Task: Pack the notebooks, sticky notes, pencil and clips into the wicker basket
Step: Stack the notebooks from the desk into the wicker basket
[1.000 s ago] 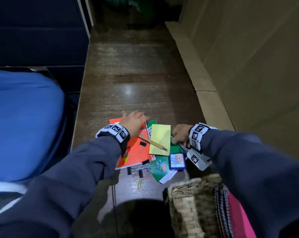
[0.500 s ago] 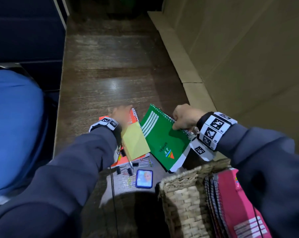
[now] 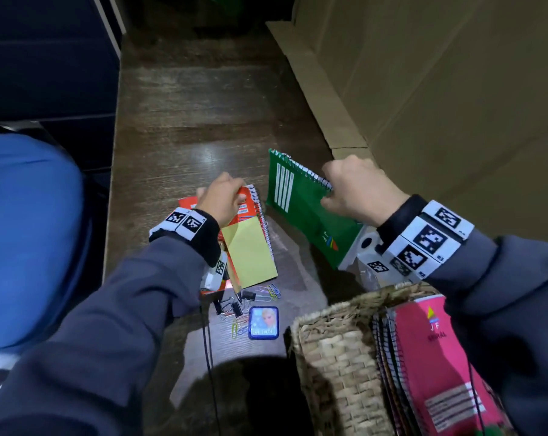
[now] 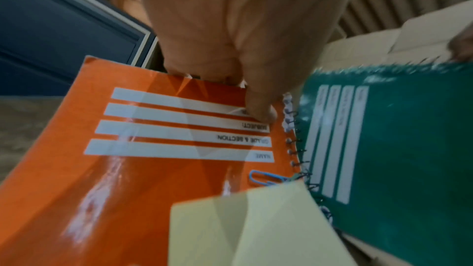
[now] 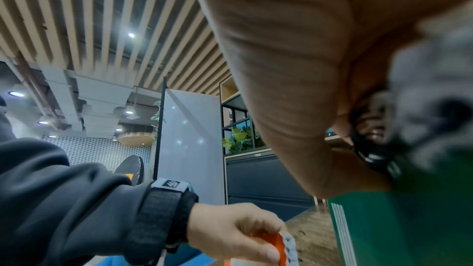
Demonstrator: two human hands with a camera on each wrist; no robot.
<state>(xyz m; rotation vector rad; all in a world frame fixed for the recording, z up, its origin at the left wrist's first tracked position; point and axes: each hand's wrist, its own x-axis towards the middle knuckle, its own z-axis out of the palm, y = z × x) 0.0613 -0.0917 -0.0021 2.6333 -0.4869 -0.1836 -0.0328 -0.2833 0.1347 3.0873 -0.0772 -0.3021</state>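
Observation:
My right hand (image 3: 348, 191) grips the green spiral notebook (image 3: 304, 212) by its wire spine, tilted above the table behind the wicker basket (image 3: 332, 350). A pink notebook (image 3: 436, 360) and others stand inside the basket. My left hand (image 3: 222, 196) pinches the top edge of the orange notebook (image 4: 76, 169), its far end raised; a yellow sticky pad (image 3: 250, 253) and a blue paper clip (image 4: 263, 177) lie on its cover. Binder clips (image 3: 234, 305), coloured paper clips (image 3: 271, 291) and a small blue picture pad (image 3: 263, 319) lie on the table. I cannot see the pencil.
The narrow dark wooden table (image 3: 203, 114) runs away from me. A cardboard wall (image 3: 439, 89) borders it on the right. A blue chair seat (image 3: 24, 228) sits to the left. A thin black cord (image 3: 209, 357) hangs by my left sleeve.
My right hand lifted the green notebook off the pile and swung it up and right toward the basket. My left hand took the orange notebook's top edge and tilted it up; the sticky pad slid.

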